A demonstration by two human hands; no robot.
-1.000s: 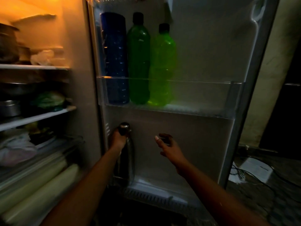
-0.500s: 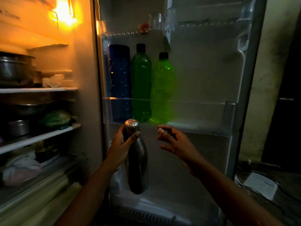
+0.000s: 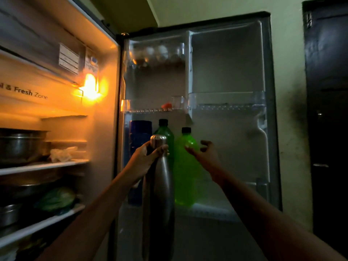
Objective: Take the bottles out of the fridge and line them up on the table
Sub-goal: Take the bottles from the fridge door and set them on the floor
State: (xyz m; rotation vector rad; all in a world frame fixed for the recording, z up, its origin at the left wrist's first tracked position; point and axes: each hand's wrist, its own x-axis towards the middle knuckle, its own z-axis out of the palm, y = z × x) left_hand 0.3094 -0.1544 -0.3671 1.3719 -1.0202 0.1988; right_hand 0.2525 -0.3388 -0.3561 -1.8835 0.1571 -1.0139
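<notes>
My left hand (image 3: 144,160) grips the neck of a steel bottle (image 3: 160,194) and holds it upright in front of the open fridge door (image 3: 226,72). Behind it, on the door shelf, stand a dark blue bottle (image 3: 139,132), a dark green bottle (image 3: 166,129) with a black cap and a bright green bottle (image 3: 185,178) with a black cap. My right hand (image 3: 204,155) hovers at the shoulder of the bright green bottle, fingers spread and curled, holding nothing. The steel bottle hides most of the dark green one.
The fridge interior (image 3: 56,129) on the left is lit orange, with steel pots (image 3: 18,146), a plastic bag and greens on its shelves. Eggs (image 3: 156,52) sit in the top door rack. A dark door (image 3: 327,110) stands at the right beyond the wall.
My left hand has lifted the steel bottle from the lowest door shelf up in front of the other bottles. My right hand has risen toward the bright green bottle. The camera has tilted upward.
</notes>
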